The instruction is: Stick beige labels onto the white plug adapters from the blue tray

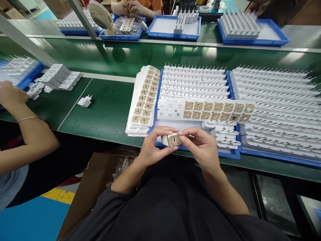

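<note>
My left hand [152, 145] grips a white plug charger [165, 140] between thumb and fingers, its port face turned toward my right. A tan sticker [175, 140] with cut-outs lies over that face. The thumb and forefinger of my right hand [203, 147] pinch the sticker's right edge. Just beyond my hands, a sheet of tan stickers [170, 108] lies across a blue tray [152, 113] of white chargers; the left end of its backing has no tan stickers. To the left is a stack of sticker sheets [147, 90].
A second tray of chargers [276, 110] stands at the right. One loose charger [85, 101] lies on the green bench [107, 100]. A co-worker's arm [32, 130] is at the left, near stacked white parts [56, 77]. Across the line are a fan [101, 16] and more trays [173, 35].
</note>
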Demonstrator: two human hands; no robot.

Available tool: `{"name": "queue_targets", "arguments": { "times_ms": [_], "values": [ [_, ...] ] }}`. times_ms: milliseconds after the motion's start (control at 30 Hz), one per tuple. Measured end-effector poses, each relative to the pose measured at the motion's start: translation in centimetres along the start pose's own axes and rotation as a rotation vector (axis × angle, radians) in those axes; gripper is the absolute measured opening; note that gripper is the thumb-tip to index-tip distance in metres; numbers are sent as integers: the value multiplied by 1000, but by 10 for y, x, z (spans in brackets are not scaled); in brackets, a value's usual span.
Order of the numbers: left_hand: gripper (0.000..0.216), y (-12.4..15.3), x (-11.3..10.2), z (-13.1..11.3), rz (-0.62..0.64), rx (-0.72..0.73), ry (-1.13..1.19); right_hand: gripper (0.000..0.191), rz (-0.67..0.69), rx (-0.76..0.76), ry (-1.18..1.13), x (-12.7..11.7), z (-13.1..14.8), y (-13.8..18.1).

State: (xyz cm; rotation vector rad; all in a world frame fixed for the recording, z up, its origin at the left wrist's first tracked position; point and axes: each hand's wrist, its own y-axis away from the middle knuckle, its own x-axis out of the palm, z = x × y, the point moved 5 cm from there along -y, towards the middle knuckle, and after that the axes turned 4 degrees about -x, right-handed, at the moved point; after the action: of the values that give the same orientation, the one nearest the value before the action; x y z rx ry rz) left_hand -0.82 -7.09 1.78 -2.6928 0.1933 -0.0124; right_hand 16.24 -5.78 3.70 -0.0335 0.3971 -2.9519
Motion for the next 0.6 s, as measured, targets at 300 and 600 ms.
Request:
{"name": "queue_targets", "arguments": {
  "times_ms": [300,600],
  "values": [
    [55,-1,0,0,-3,74,-8,3,-17,-37,70,1,7,3],
    [56,-1,0,-2,-22,153,-120,4,-49,-53,149,5,11,-1]
  ]
}}
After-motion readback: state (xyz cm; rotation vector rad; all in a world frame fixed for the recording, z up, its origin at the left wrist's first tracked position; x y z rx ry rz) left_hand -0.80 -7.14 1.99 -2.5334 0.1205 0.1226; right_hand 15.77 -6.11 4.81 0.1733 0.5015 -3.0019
